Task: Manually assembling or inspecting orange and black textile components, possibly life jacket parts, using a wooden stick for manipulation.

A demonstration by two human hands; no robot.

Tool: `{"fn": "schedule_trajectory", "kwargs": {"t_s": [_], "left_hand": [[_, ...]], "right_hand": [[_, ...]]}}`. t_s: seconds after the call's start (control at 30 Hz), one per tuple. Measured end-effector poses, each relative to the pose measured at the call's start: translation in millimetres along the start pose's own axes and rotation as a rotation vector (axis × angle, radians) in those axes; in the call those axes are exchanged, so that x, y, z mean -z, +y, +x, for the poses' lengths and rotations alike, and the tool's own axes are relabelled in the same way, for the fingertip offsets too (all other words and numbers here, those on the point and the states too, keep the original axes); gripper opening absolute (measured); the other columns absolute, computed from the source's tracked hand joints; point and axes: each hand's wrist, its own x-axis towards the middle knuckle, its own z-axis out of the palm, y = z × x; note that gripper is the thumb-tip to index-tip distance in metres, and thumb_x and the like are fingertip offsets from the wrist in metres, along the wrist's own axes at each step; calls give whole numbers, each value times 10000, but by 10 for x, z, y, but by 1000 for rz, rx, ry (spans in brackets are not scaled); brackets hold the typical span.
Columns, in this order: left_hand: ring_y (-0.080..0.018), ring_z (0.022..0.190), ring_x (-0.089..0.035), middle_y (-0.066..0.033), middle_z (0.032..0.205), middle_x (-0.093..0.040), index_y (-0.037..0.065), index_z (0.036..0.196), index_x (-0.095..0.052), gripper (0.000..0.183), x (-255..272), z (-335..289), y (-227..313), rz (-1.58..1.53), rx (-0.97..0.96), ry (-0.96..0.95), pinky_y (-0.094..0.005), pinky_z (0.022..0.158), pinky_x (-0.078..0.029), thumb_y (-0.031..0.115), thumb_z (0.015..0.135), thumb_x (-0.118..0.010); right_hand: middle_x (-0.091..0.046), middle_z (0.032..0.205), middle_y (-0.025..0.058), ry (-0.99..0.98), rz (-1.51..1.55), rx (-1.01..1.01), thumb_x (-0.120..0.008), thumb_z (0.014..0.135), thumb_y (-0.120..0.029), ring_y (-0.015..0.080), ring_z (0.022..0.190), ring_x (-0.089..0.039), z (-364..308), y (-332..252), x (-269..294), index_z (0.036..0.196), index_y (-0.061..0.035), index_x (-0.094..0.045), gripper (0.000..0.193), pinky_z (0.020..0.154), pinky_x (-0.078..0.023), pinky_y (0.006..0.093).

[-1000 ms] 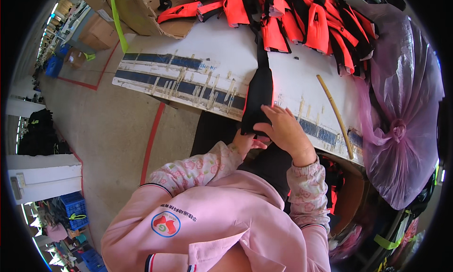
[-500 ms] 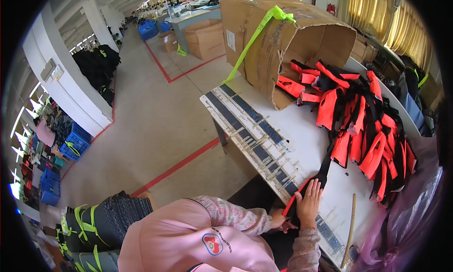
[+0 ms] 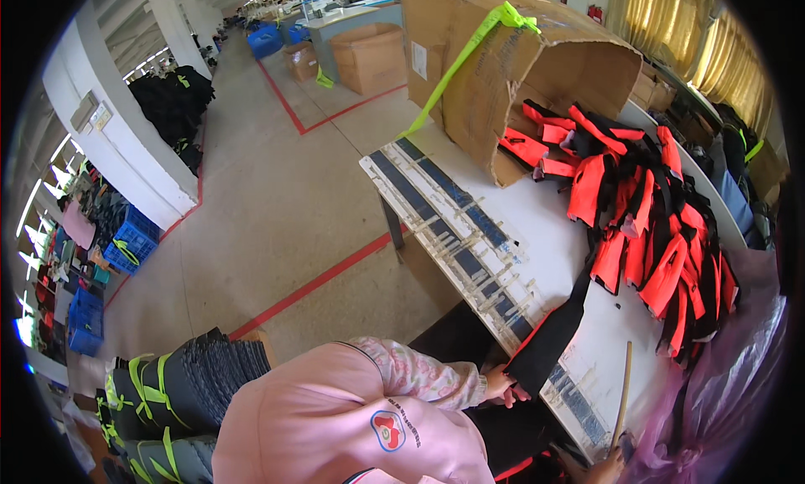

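Note:
My left hand (image 3: pixel 503 386) is closed on the near end of a black fabric piece (image 3: pixel 549 340) with a red edge. This piece lies flat over the table's front edge and narrows toward a heap of red-and-black sewn fabric pieces (image 3: pixel 637 232). At the bottom of the view, my right hand (image 3: pixel 610 467) is beside the lower end of a thin wooden stick (image 3: pixel 625 392) on the table; its fingers are partly cut off and unclear. More black fabric with red (image 3: pixel 516 467) is low in front of me.
A large cardboard box (image 3: pixel 470 73) lies on its side on the white table (image 3: pixel 553 274), its opening toward the heap. Purple plastic sheeting (image 3: pixel 713 400) hangs at the right. Tied dark fabric bundles (image 3: pixel 176 392) stand at my left. A white pillar (image 3: pixel 126 123) rises beyond the aisle.
My right hand has left the black fabric piece and moved down toward the stick's lower end. The piece now shows wider and flatter, while my left hand stays at its near end.

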Motion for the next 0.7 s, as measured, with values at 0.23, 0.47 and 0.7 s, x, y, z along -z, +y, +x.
{"fn": "schedule_trajectory", "kwargs": {"t_s": [0.23,0.47,0.7], "left_hand": [[-228,628,-628,-230,972,-626,-41,1033,-563,342,-15,-123,181,109,96,-28,-346,687,-537,192,927,-336],[-179,604,-609,-153,907,-646,-1,1028,-581,324,-66,-157,231,109,60,-79,-317,657,-531,264,926,-425],[-144,512,-583,-110,872,-657,31,981,-600,331,-107,-155,162,104,0,18,-277,599,-508,297,933,-408]], "right_hand": [[-530,939,187,187,11,97,-474,796,-8,347,879,-528,-168,80,-66,954,-11,-529,168,745,-442,425],[-534,813,180,133,409,90,-503,833,-49,344,727,-533,-653,-82,251,906,-3,-510,88,637,-437,405],[-426,551,-45,-508,954,53,-492,911,-171,33,499,-392,-1777,-204,668,829,-30,-574,182,435,-311,217]]}}
